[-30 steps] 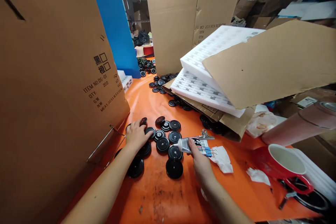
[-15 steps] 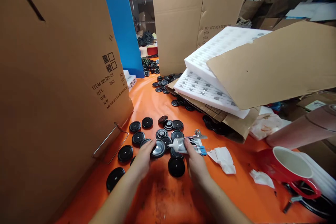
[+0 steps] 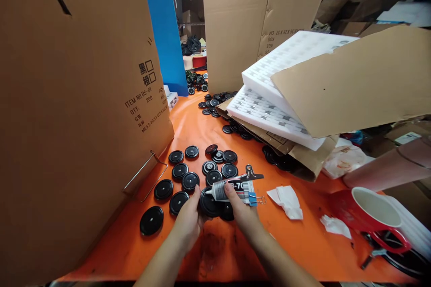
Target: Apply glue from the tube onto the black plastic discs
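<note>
My right hand (image 3: 243, 206) grips a glue tube (image 3: 224, 190) with a clear nozzle that points left. A metal bulldog clip (image 3: 249, 174) and a blue binder clip (image 3: 252, 199) pinch the tube's tail end. In my left hand (image 3: 190, 217) is a round black disc (image 3: 209, 206), held by its left edge under the nozzle tip. Whether the tip touches the disc I cannot tell. Several similar discs lie around the hands on the orange table cover, among them one flat black disc (image 3: 151, 220) at the left and one showing grey rings (image 3: 209, 168).
A tall cardboard box (image 3: 84, 134) walls off the left, with a bent wire stand (image 3: 144, 175) beside it. White foam trays (image 3: 269, 114) lean on cardboard at the right. Crumpled tissue (image 3: 288, 202) and a red mug (image 3: 357, 215) stand to the right.
The left hand has drawn the disc down and nearer, and it now shows its black side. The right hand has brought the tube left, so the nozzle is over the disc.
</note>
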The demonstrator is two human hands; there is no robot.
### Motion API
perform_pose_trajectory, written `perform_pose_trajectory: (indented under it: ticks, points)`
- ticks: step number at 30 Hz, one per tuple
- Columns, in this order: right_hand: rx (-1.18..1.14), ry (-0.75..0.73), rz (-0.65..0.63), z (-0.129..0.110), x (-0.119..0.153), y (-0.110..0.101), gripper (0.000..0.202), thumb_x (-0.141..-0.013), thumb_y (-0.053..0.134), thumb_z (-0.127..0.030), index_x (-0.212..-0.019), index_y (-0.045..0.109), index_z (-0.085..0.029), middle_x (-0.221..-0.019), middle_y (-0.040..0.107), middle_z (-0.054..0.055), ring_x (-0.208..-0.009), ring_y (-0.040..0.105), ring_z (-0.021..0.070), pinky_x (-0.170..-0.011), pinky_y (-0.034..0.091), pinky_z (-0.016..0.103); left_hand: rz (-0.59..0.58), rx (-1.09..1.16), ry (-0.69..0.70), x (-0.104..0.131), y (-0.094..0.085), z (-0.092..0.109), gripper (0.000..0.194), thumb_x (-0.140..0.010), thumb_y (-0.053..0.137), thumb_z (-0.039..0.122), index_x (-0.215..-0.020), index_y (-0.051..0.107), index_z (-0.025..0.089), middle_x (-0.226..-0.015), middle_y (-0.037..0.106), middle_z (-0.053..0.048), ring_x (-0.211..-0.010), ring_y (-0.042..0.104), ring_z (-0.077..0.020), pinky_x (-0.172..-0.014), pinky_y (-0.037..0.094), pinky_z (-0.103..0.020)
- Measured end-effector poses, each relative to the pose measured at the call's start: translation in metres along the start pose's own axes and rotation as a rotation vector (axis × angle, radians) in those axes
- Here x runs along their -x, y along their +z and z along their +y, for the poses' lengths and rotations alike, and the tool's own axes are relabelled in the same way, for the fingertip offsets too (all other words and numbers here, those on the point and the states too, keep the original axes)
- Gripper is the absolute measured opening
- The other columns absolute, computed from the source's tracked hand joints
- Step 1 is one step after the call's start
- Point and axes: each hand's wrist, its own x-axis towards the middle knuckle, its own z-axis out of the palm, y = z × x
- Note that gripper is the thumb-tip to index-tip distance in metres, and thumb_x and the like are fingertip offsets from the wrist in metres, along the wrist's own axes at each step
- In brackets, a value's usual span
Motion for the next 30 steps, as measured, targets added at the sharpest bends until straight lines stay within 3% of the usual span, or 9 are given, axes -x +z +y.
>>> perform_pose_trajectory:
  ticks: [10, 14, 20, 25, 30]
  points:
    - [0.154, -0.205, 0.0, 0.015, 0.001, -0.004, 0.029, -0.08, 0.057, -0.043, -0.094, 0.064, -0.019, -0.094, 0.07, 0.007, -0.088, 0.065, 0.0231, -0.082, 0.051, 0.037, -0.016, -0.082, -0.027, 0.006, -0.003, 0.002, 0.04, -0.085, 0.047, 0.044, -0.105, 0.064, 0.014, -0.095, 0.068, -0.01, -0.085, 0.061, -0.0179, -0.059, 0.045, -0.022]
    - [0.269, -0.309, 0.06, 0.018, 0.002, -0.006, 0.028, -0.079, 0.056, -0.044, -0.094, 0.065, -0.022, -0.094, 0.069, 0.007, -0.09, 0.064, 0.0247, -0.084, 0.05, 0.04, -0.061, -0.097, -0.053, 0.01, -0.006, 0.005, 0.036, -0.086, 0.047, 0.04, -0.108, 0.062, 0.016, -0.099, 0.067, -0.009, -0.084, 0.059, -0.0163, -0.068, 0.048, -0.025]
    - [0.377, -0.346, 0.072, 0.02, 0.003, -0.009, 0.028, -0.082, 0.053, -0.044, -0.095, 0.061, -0.021, -0.098, 0.067, 0.009, -0.094, 0.062, 0.024, -0.089, 0.046, 0.043, -0.12, -0.223, 0.013, 0.013, -0.013, 0.011, 0.033, -0.082, 0.056, 0.037, -0.107, 0.063, 0.018, -0.104, 0.064, -0.007, -0.075, 0.056, -0.0123, -0.054, 0.043, -0.02]
    - [0.355, -0.334, 0.072, 0.016, 0.007, -0.007, 0.026, -0.083, 0.053, -0.042, -0.097, 0.058, -0.021, -0.1, 0.066, 0.008, -0.095, 0.06, 0.0227, -0.094, 0.042, 0.043, -0.228, -0.145, -0.039, 0.019, -0.013, 0.017, 0.031, -0.081, 0.058, 0.024, -0.111, 0.061, 0.018, -0.105, 0.064, -0.007, -0.083, 0.058, -0.0124, -0.069, 0.046, -0.021]
    - [0.292, -0.325, 0.05, 0.009, 0.01, -0.005, 0.024, -0.084, 0.051, -0.042, -0.095, 0.058, -0.021, -0.098, 0.065, 0.008, -0.094, 0.06, 0.0224, -0.09, 0.044, 0.04, -0.104, -0.075, -0.07, 0.018, -0.007, 0.015, 0.024, -0.084, 0.054, 0.032, -0.103, 0.064, 0.02, -0.102, 0.065, -0.005, -0.084, 0.059, -0.0119, -0.072, 0.049, -0.023]
